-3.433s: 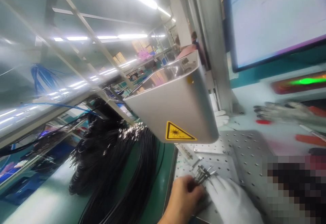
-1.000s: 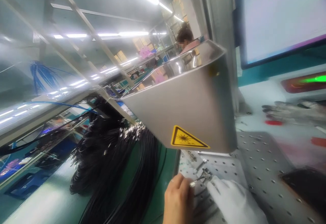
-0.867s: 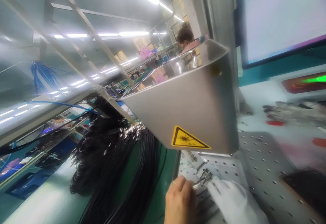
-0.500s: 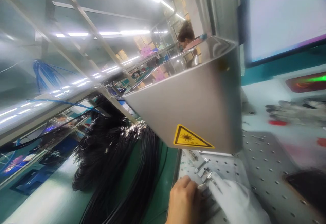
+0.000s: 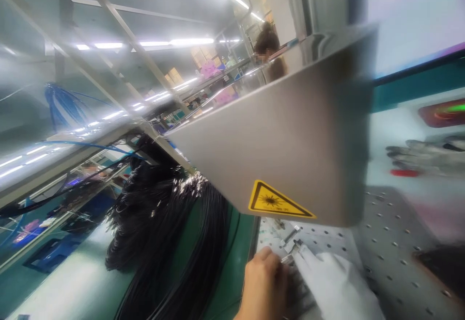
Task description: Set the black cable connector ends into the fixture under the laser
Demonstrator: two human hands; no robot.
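My bare left hand (image 5: 264, 283) is curled at the bottom, fingertips pinched against small metal cable connectors (image 5: 290, 253) lying on a perforated metal plate (image 5: 385, 257). My right hand (image 5: 336, 286), in a white glove, rests fingers together on the same connectors and black cable ends from the right. A grey laser head (image 5: 290, 150) with a yellow warning triangle (image 5: 278, 201) hangs just above both hands and hides the plate's far part.
A big bundle of black cables (image 5: 170, 223) lies on the green bench to the left. A monitor (image 5: 414, 19) stands at upper right. Grey gloves (image 5: 425, 155) and red-handled tools lie at right. A person (image 5: 267, 53) works at a far bench.
The view has moved closer to the laser head, which now fills more of the frame. Both hands have stayed at the connectors, my left fingers shifting slightly on them.
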